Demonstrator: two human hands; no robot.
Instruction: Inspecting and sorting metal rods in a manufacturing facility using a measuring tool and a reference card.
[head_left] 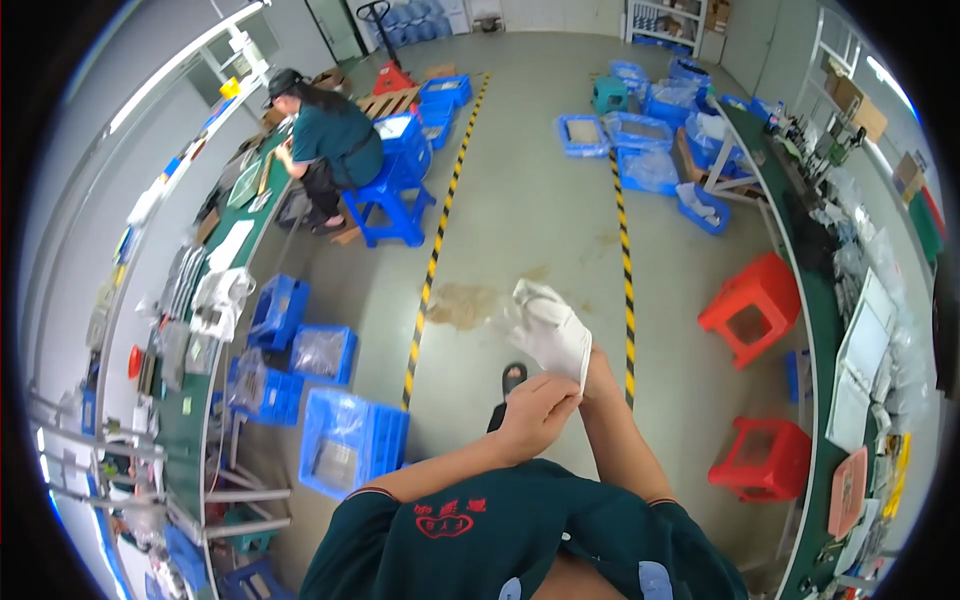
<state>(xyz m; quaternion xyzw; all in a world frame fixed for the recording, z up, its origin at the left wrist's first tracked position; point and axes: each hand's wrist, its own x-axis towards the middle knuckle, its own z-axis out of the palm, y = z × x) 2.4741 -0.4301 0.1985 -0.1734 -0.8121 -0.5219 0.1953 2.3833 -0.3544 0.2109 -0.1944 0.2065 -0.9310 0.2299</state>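
A white glove (553, 328) covers my right hand (565, 345), which is held out in front of my body over the floor. My left hand (541, 412) is bare, its fingers pinched on the glove's cuff at the right wrist. Parts of the glove's finger end are smeared by motion, so how the right fingers are bent cannot be made out.
Workbenches with green tops line both sides, the left one (180, 450) and the right one (815, 330). A person (335, 135) sits on a blue stool (392, 205) at the left. Red stools (765, 460), blue crates (352, 440) and yellow-black floor tape (440, 235) flank the aisle.
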